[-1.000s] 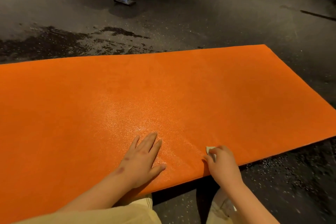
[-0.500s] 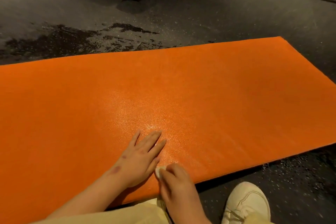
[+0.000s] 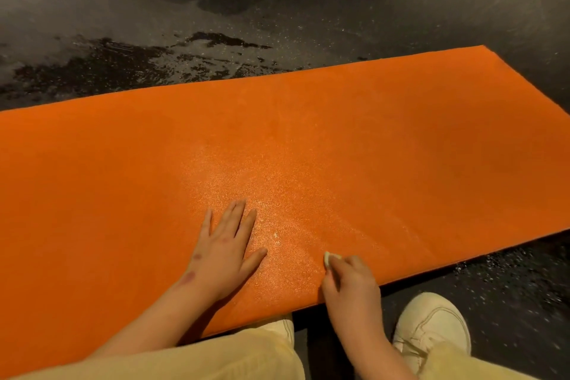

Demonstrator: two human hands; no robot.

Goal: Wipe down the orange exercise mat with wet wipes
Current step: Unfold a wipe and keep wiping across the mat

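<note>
Fingers [image 3: 354,263] of my right hand [image 3: 350,284] curl around a wet wipe [image 3: 328,257], pressed to the orange mat [image 3: 308,139] at lower centre; my left hand [image 3: 223,251] lies flat beside it, fingers straight and spread. The mat spans the frame's middle.

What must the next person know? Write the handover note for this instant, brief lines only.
Left hand: flat, fingers straight, pressing the orange exercise mat by its near edge.
Right hand: fingers curled round a small wadded wet wipe, on the mat right of the left hand.
Done: the glistening patch around the hands looks wiped, though it could be glare.
Left: the matte far side and both ends.
</note>
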